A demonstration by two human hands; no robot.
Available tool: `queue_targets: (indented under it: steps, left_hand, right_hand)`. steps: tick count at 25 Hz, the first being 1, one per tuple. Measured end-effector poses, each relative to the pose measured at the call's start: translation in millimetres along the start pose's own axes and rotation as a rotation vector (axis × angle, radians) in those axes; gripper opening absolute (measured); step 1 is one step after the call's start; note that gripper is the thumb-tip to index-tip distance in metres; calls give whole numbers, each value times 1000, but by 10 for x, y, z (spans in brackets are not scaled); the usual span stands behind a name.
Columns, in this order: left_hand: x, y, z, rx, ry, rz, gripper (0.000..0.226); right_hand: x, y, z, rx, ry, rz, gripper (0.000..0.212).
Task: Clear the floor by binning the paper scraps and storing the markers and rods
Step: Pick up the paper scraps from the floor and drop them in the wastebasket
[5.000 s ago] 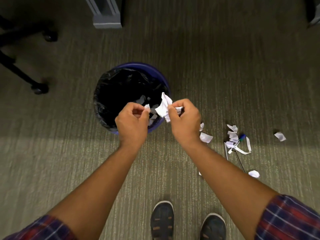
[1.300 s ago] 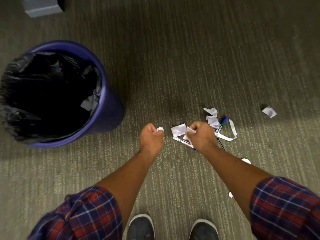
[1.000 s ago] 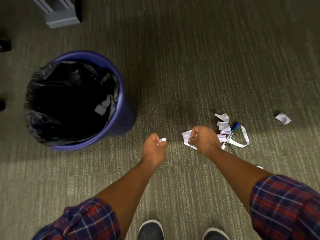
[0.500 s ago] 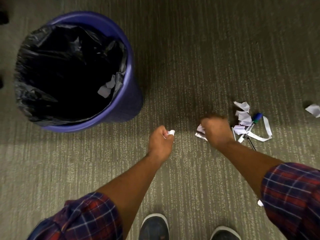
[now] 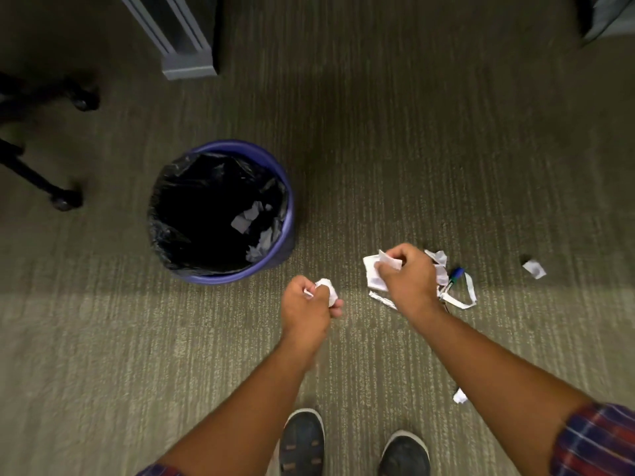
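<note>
Head view looks down at grey carpet [image 5: 412, 149]. Left hand [image 5: 307, 309] makes a closed grip around a small crumpled white paper ball [image 5: 326, 290]. Right hand [image 5: 409, 276] pinches flat, creased white scraps [image 5: 374, 269] in a closed grip. Just right of it lie more torn scraps [image 5: 438, 261], a thin paper strip [image 5: 469, 297] and a blue-capped marker [image 5: 453, 278]. One loose scrap [image 5: 534, 269] sits farther right. Purple bin [image 5: 288, 214] with black liner stands left, holding white pieces [image 5: 247, 218].

Open carpet [image 5: 395, 149] around bin [image 5: 287, 201] — mouth unobstructed, chair legs [image 5: 41, 180] and post [image 5: 185, 46] well apart
</note>
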State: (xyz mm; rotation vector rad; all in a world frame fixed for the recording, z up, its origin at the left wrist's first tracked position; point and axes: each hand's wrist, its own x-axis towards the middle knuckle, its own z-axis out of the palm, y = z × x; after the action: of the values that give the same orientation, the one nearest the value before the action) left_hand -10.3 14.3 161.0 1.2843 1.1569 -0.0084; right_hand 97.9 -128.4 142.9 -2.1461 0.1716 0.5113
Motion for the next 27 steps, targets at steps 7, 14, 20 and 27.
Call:
queue_targets:
  steps: [7,14,20,27]
  left_hand:
    - [105,1112,-678,-279,311,20,14]
    - [852,1642,-1048,-262,276,-232,24]
    - [1055,1747,-1388,-308,281,-388,44]
    - [779,1780,-1310,-158,368,-158,35]
  right_hand:
    - [-378,-1521,462,30,-173,-144,13]
    - [-78,-2128,1248,-45,-295,-80,16]
    - [41,-2268,1388,-88,-432,-8,44]
    - [171,-2231,906,-16,-371,-83,36]
